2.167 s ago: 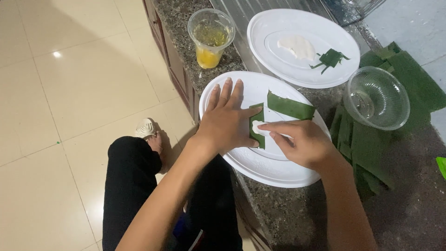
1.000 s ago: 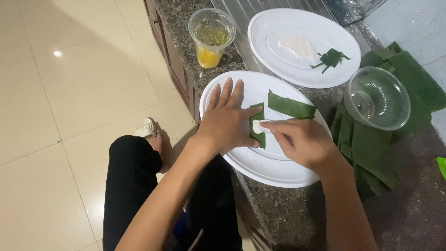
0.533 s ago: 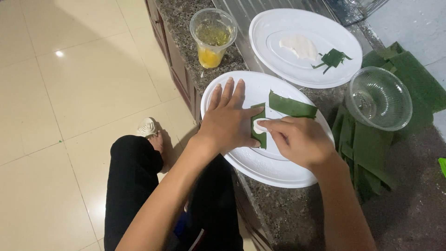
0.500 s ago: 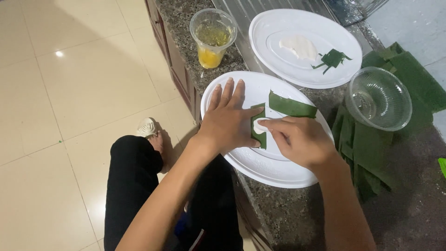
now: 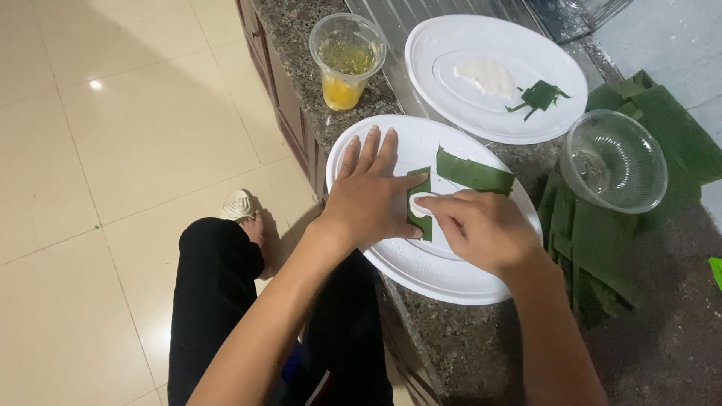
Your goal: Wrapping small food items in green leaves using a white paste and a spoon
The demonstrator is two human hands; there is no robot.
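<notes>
Granite counter w/ two white plates, plastic cup, glass bowl, banana leaves.

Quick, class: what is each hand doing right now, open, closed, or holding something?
Left hand: open, flat on the near white plate, thumb against the leaf strip.
Right hand: fingers curled, index fingertip pressing the white dough on that strip.
</notes>
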